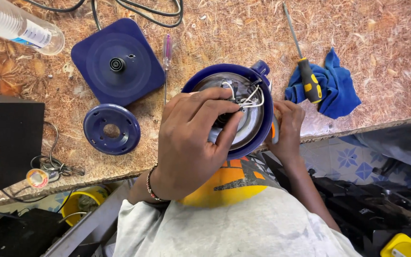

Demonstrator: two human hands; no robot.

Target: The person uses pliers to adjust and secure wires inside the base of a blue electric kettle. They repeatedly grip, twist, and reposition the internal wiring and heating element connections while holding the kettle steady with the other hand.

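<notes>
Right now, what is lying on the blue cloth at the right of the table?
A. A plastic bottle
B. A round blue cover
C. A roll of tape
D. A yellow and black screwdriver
D: the screwdriver, with its yellow and black handle, rests on the crumpled cloth, its metal shaft pointing up and away across the table.

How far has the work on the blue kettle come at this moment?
Done: the kettle lies upside down with its underside open; the round blue cover and the square base lie aside on the table. In hand: the left hand fingers the white wires inside, while the right hand steadies the body. Left: the wires remain exposed, the cover is still off, and two screwdrivers lie unused.
</notes>
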